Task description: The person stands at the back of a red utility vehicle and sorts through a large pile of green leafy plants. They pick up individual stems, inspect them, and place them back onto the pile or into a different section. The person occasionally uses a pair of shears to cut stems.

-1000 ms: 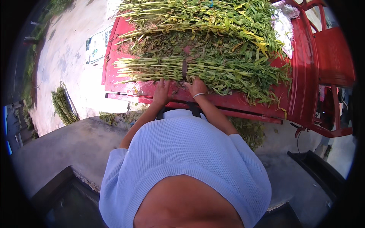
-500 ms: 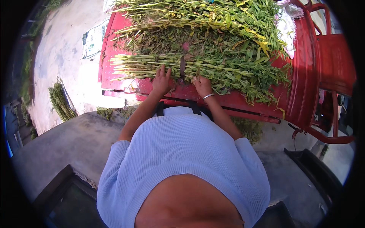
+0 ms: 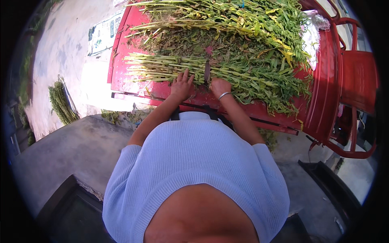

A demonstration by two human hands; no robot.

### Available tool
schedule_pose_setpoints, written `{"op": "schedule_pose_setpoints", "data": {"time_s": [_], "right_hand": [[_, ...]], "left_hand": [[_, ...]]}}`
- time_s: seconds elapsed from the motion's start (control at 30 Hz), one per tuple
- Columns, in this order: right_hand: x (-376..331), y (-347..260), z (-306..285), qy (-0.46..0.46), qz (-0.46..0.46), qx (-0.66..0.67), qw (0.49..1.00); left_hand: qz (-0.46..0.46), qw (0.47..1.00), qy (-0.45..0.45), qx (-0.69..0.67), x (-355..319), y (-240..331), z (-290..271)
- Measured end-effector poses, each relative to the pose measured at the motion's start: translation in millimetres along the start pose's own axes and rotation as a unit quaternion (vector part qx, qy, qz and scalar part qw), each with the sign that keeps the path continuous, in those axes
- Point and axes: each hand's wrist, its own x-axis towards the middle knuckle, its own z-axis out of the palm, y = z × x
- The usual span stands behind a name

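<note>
A bundle of cut green stalks [image 3: 170,62] lies across the red cargo bed [image 3: 162,90], bare stems to the left and leafy tops to the right. Around its middle runs a dark brownish strap [image 3: 207,72]. My left hand [image 3: 183,86] rests on the near side of the stems, left of the strap, with fingers spread. Closed at the strap's near end is my right hand [image 3: 221,87], with a bracelet on its wrist. Its fingers appear to grip the strap, though the grip itself is partly hidden.
More leafy stalks [image 3: 243,20] are piled on the far side of the bed, with loose leaves between. A white sack [image 3: 311,38] lies by the red frame at right. On the ground at left are another stalk bundle [image 3: 61,101] and a printed sack [image 3: 103,36].
The view has shifted slightly. My right hand has moved in against the strap's near end and closed into a fist. The left hand still lies on the stems.
</note>
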Motion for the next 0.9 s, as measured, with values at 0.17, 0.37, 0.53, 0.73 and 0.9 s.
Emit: {"op": "schedule_pose_setpoints", "data": {"time_s": [0.17,0.37,0.53,0.73,0.9], "right_hand": [[9,2,0,-0.093,-0.046,0.033,0.994],[-4,41,-23,-0.158,-0.031,0.572,0.805],[-14,43,-136,-0.036,-0.009,0.724,0.689],[70,43,-53,0.135,-0.187,0.168,0.958],[97,23,-1,0.105,-0.105,0.111,0.983]], "left_hand": [[-0.001,1.0,0.009,-0.004,-1,-3,5],[-0.01,0.998,-0.06,-0.03,1,-2,-11],[-0.022,0.998,-0.052,-0.024,-2,-2,-6],[-0.013,0.998,-0.04,-0.041,0,0,-3],[0.013,0.97,0.143,-0.196,-8,-14,4]]}}
